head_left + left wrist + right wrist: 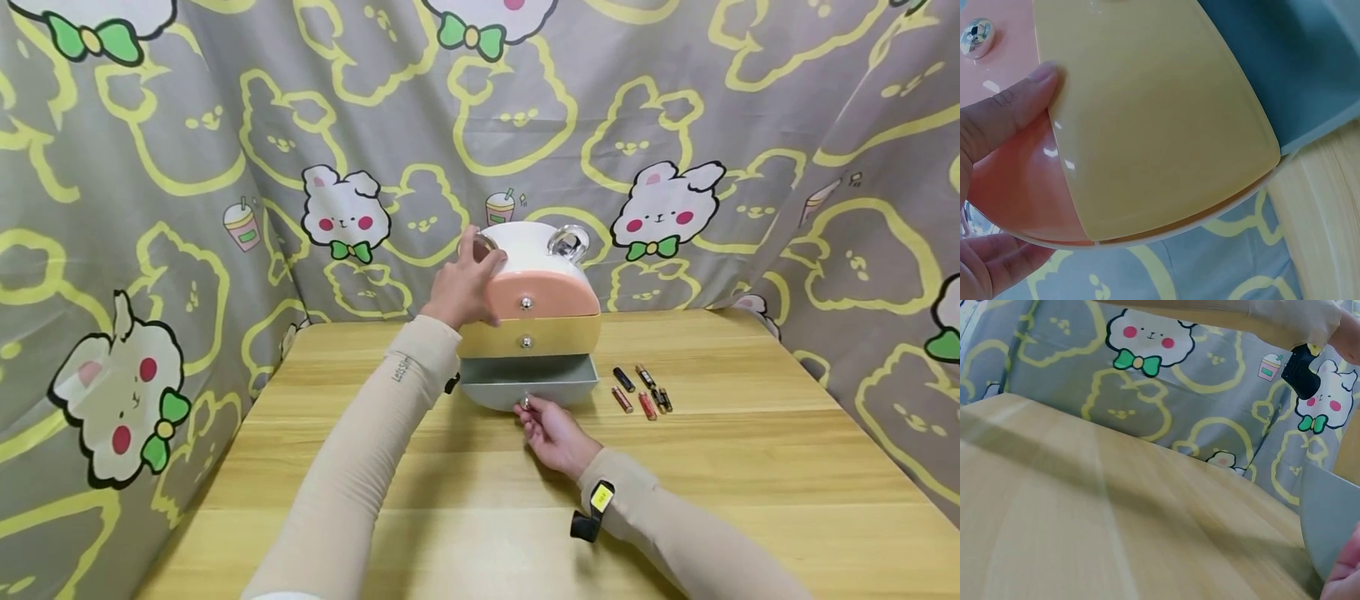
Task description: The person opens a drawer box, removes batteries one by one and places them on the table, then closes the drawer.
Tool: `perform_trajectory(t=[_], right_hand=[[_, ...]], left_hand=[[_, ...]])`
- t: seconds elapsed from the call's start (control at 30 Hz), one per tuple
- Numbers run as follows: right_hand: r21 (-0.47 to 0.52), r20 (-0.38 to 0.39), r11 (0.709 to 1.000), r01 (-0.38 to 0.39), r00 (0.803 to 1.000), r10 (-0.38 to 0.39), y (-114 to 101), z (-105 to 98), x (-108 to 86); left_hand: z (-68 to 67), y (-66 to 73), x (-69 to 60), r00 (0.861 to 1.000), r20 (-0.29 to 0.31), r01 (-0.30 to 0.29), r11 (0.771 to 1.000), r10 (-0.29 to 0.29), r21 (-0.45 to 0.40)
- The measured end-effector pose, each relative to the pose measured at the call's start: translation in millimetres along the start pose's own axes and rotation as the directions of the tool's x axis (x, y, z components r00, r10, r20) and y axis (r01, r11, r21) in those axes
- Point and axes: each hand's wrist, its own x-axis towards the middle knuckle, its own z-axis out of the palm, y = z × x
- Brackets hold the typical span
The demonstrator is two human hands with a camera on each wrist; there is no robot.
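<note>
A small rounded storage box (521, 242) with a white shell stands on the table, its pink drawer (562, 296) and yellow drawer (487, 340) closed. Below them the grey-blue drawer (483, 395) is pulled out, and no contents show in the visible part of it. My left hand (465, 287) grips the box's upper left side; in the left wrist view the thumb (1019, 103) lies on the front, with fingers round the edge. My right hand (558, 437) pinches the silver knob (527, 402) of the grey-blue drawer. In the right wrist view only a sliver of that hand shows.
Several batteries (647, 406), some red and some dark, lie on the wooden table (735, 467) to the right of the box. Silver ring-shaped ears (570, 243) stick up from its top. A patterned curtain (420, 100) hangs behind and at both sides.
</note>
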Motion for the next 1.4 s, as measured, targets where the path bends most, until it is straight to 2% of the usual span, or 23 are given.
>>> perform_trajectory(t=[0.2, 0.67, 1.03, 1.4], right_hand=[[-0.007, -0.026, 0.999, 0.040, 0.999, -0.040, -3, 4, 10.1], [-0.006, -0.053, 0.998, 0.062, 0.997, -0.062, -11, 8, 37.1], [-0.023, -0.076, 0.995, 0.099, 0.992, -0.100, -14, 7, 44.9], [-0.017, -0.093, 0.989, 0.144, 0.985, -0.145, -14, 8, 51.3]], left_hand=[[-1.3, 1.3, 0.8, 1.000, 0.000, -0.012, 1.000, 0.012, 0.013], [-4.3, -0.2, -2.3, 1.000, 0.009, -0.009, 0.999, 0.009, 0.049], [0.4, -3.1, -1.5, 1.000, -0.001, -0.009, 0.998, 0.009, 0.061], [-2.7, -6.1, -0.2, 0.998, -0.021, -0.058, 0.998, 0.058, -0.015]])
